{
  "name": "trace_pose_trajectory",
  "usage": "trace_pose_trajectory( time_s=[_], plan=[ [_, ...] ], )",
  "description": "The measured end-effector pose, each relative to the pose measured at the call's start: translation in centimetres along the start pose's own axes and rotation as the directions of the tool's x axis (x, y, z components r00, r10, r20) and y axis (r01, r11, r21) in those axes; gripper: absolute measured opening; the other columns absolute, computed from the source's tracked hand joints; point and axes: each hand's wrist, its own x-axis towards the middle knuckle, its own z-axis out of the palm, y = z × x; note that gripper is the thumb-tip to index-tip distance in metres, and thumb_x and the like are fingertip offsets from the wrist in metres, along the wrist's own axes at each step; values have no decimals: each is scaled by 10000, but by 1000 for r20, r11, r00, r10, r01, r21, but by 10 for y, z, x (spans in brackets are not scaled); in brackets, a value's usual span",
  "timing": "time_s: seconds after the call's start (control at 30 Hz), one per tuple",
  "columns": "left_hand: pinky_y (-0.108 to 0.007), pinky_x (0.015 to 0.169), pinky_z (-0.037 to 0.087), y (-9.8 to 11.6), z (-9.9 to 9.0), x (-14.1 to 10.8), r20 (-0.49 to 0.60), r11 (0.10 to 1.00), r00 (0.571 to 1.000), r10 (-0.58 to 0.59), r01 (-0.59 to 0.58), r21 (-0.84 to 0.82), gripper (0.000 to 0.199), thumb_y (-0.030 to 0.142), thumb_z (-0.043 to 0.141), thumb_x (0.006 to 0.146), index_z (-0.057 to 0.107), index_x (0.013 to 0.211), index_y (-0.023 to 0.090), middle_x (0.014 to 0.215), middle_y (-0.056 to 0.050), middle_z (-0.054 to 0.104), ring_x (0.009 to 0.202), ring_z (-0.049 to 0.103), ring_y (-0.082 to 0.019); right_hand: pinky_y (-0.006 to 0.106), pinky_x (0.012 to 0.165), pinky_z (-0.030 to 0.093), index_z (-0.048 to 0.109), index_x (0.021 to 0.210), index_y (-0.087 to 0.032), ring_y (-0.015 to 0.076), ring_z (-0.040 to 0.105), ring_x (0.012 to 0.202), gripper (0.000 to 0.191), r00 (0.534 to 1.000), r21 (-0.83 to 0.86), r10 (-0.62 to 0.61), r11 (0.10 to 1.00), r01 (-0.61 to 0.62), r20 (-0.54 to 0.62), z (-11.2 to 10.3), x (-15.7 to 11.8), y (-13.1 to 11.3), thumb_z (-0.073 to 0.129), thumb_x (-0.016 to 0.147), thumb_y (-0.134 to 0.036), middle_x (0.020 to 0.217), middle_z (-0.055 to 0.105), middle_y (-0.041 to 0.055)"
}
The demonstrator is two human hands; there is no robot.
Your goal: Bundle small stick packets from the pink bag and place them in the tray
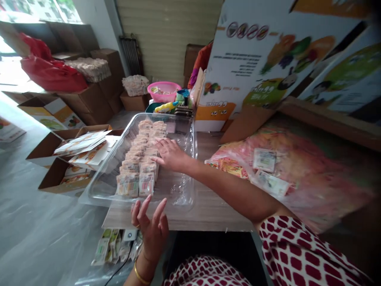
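Your right hand (170, 155), fingers loosely apart, reaches beside tight rows of small paper packets (133, 174) in a clear plastic tray (178, 190), left hand (150, 232) spread open below.

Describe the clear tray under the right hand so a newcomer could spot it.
On the wood-topped table, find the large clear plastic tray. Unlike the nearby cardboard boxes, it is see-through, holding tight rows of small paper packets beside the right hand.
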Motion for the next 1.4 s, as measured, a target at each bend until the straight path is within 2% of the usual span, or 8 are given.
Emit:
trace_pose_trajectory(
  time_s=[0.3, 0.43, 0.53, 0.73, 0.9, 0.97, 1.13, 1.4],
  plan=[
    [-687, 1155, 352, 12, -12, -12, -145, 997, 986, 79, -81, -2, 631, 53, 684, 802, 548, 1398, 210, 1431, -190, 470, 1411, 430, -388, 399, 999, 446, 695, 997, -211, 238, 653, 1041, 234, 803, 276, 401, 912, -304, -441, -77, -158, 103, 498, 1034, -332, 1039, 744, 72],
    [-493, 975, 533, 42, -9, -21, -140, 961, 980, 145, -173, -217, 547, 9, 735, 724, 625, 1217, 218, 1124, -96, 531, 1077, 583, -273, 326, 822, 502, 663, 952, -217, 193, 664, 860, 247, 603, 523, 700, 702, -483, -383, -70, -241, 142, 503, 1016, -394, 908, 716, 30],
    [-409, 913, 542, 75, 6, -24, -3, 878, 969, 245, -223, -423, 485, -39, 700, 743, 656, 1145, 230, 1028, -62, 587, 981, 611, -231, 295, 766, 498, 669, 925, -211, 171, 657, 785, 254, 592, 578, 763, 613, -539, -258, -40, -281, 143, 515, 1012, -394, 847, 705, 12],
    [-430, 984, 504, 124, 63, -14, 372, 805, 851, 370, -94, -586, 376, 10, 517, 933, 635, 1225, 215, 1152, -106, 670, 1104, 625, -231, 291, 858, 478, 715, 966, -182, 194, 688, 969, 229, 750, 342, 661, 712, -613, -32, 29, -261, 114, 506, 1036, -245, 1060, 753, 77],
    [-485, 1055, 477, 120, 101, -1, 492, 868, 801, 341, -68, -492, 353, 74, 502, 976, 613, 1283, 207, 1288, -129, 633, 1227, 576, -265, 263, 811, 471, 723, 1030, -207, 183, 698, 945, 257, 815, 288, 579, 775, -562, 31, 16, -241, 112, 481, 1066, -285, 1066, 755, 54],
    [-494, 1058, 481, 114, 108, -1, 512, 886, 797, 320, -61, -460, 335, 93, 515, 978, 617, 1278, 204, 1307, -131, 625, 1226, 574, -274, 251, 791, 472, 716, 1001, -221, 171, 695, 908, 270, 776, 291, 630, 750, -595, -39, -8, -252, 128, 471, 1073, -309, 1018, 752, 34],
    [-498, 1062, 500, 124, 124, -3, 521, 867, 779, 349, -58, -494, 318, 114, 513, 986, 632, 1265, 208, 1299, -125, 637, 1221, 590, -271, 396, 922, 478, 682, 1113, -97, 319, 660, 1077, 295, 410, 5, 847, 437, -899, -339, -53, -295, 196, 483, 1056, -306, 1139, 707, 223],
    [-526, 1239, 354, 193, 169, 23, 551, 807, 745, 376, 28, -589, 553, 228, 442, 1057, 333, 1599, 241, 1624, -154, 439, 1525, 385, -274, 352, 883, 454, 686, 1158, -77, 297, 676, 1063, 281, 411, -103, 856, 399, -911, -314, -40, -306, 233, 463, 1051, -211, 1134, 727, 220]
  ],
)
